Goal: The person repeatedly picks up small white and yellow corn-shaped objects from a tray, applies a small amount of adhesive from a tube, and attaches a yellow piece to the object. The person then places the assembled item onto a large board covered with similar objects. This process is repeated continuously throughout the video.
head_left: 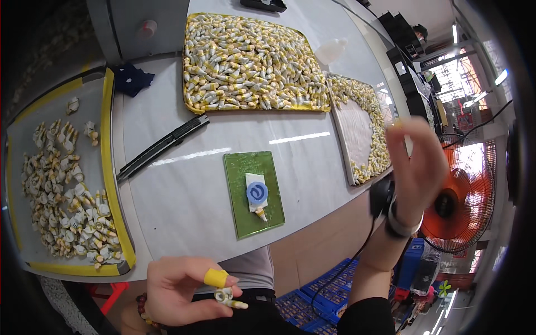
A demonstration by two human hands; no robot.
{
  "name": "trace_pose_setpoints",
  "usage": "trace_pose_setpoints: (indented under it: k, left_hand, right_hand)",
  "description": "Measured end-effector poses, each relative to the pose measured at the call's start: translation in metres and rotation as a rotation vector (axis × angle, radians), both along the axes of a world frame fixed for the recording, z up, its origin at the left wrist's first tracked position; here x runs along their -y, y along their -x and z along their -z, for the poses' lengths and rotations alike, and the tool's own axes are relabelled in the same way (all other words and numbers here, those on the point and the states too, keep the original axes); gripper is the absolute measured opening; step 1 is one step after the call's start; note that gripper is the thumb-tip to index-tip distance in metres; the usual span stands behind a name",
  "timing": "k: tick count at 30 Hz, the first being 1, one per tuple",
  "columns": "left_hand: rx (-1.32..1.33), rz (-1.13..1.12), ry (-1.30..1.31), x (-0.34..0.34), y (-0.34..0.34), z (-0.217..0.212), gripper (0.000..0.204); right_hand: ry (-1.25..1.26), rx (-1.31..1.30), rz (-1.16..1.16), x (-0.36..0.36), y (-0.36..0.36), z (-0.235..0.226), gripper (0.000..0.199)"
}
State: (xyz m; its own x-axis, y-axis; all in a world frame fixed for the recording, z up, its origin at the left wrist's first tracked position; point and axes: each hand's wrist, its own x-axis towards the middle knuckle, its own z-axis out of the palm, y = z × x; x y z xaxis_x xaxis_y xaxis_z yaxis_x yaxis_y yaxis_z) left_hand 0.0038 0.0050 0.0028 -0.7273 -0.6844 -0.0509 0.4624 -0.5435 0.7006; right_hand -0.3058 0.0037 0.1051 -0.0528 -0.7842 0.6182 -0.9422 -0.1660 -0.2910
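Near the front edge of the white table [184,195], a green plate [237,206] carries a blue disc [257,192] with a dark curved mark; in the room, an orange fan [459,195] stands beyond the right edge. At the front edge, the left hand [181,287] pinches a small white-yellow piece [225,297] between thumb and finger, while the right hand [421,162] is raised, fingers loosely curved; whether they hold something cannot be told.

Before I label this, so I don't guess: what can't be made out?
Head view:
Bare right hand: blur obscures whether it holds anything.
Small white-and-yellow piece: partly covered by the bare left hand.
Black tray-like object: cut off by upper edge.
White rectangular patch: middle hidden by round blue disc.
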Motion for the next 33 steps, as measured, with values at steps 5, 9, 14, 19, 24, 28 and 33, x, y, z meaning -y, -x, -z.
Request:
trace_pose_setpoints:
  k: [5, 9, 14, 19, 24, 28, 33]
  left_hand:
    - [-0.008, 0.008, -0.012, 0.0, -0.003, 0.006, 0.033]
    - [-0.009, -0.02, -0.094, -0.002, -0.007, 0.009, 0.034]
    - [-0.048, -0.003, -0.089, -0.001, -0.008, 0.015, 0.035]
    - [-0.064, 0.003, -0.099, 0.001, -0.008, 0.013, 0.034]
    - [-0.02, 0.018, -0.134, 0.005, -0.006, 0.011, 0.034]
    - [0.062, -0.029, -0.175, 0.004, -0.005, 0.001, 0.034]
    - [0.061, -0.014, -0.175, 0.004, -0.005, 0.001, 0.034]
  right_hand:
    - [-0.648, 0.077, 0.126, 0.038, 0.113, 0.034, 0.018]
    - [-0.591, 0.136, 0.05, 0.061, 0.119, 0.067, 0.018]
    - [-0.639, 0.047, 0.097, 0.07, 0.125, 0.077, 0.015]
    - [-0.503, 0.069, 0.098, 0.062, 0.095, 0.061, 0.01]
    - [-0.459, 0.115, -0.367, 0.033, 0.024, 0.028, 0.02]
    - [-0.679, 0.272, -0.459, 0.011, -0.039, 0.029, 0.026]
    - [-0.514, -0.056, -0.578, 0.009, -0.049, 0.046, 0.028]
